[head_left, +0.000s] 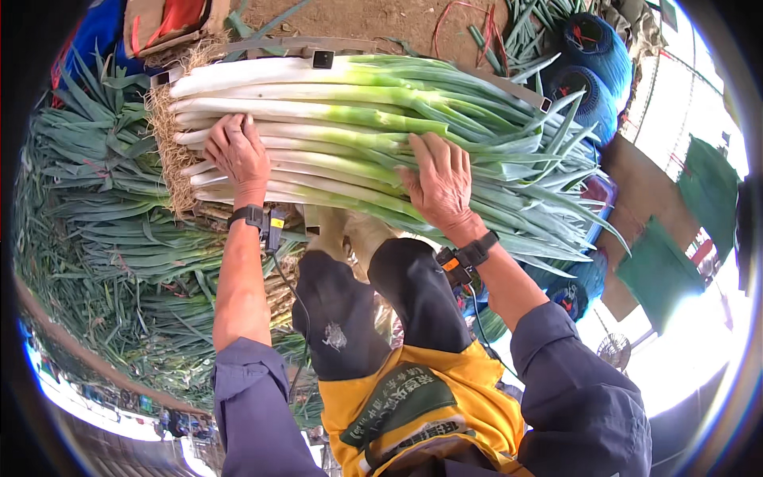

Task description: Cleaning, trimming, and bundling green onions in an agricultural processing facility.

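A broad layer of long green onions (334,119) lies crosswise in front of me, white stalks and tan roots to the left, green leaves to the right. It rests on a low metal rack (322,60); only parts of its frame show. My left hand (237,155) is closed over white stalks near the root end, its fingers curled down. Farther right, my right hand (439,179) grips stalks where the white turns green, its thumb apart from the bent fingers. The fingertips of both hands are partly hidden among the stalks.
More green onions (95,175) are heaped along the left side. Rolls of blue netting (592,75) stand at the far right, near a brown board (648,215) and green sheets (660,266). A cardboard box (147,28) sits at the far left. My knees (413,286) are close to the rack.
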Demonstrator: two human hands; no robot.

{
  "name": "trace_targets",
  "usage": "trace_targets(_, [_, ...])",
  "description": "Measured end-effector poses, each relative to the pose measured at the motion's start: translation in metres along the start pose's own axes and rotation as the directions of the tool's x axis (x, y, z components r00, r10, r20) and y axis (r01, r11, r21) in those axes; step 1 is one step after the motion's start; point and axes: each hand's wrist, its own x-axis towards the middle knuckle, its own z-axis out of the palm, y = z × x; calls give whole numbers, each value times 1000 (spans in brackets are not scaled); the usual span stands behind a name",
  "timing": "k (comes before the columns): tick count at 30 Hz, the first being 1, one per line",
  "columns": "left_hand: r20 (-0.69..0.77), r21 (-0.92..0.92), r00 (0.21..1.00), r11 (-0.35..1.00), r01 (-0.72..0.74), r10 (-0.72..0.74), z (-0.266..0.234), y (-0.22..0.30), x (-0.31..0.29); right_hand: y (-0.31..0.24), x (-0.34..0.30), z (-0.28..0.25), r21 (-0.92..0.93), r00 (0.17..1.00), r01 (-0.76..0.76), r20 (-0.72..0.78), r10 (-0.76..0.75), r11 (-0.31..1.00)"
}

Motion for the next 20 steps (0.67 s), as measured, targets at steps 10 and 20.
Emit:
trace_targets(10, [29, 18, 999, 1000, 18, -18, 6, -2, -8, 53, -26, -88, -439, 902, -261, 207, 380, 860])
trace_targets(20, [61, 18, 998, 1000, 25, -26, 3, -2, -4, 60, -99, -36, -353, 878, -470, -90, 471, 809])
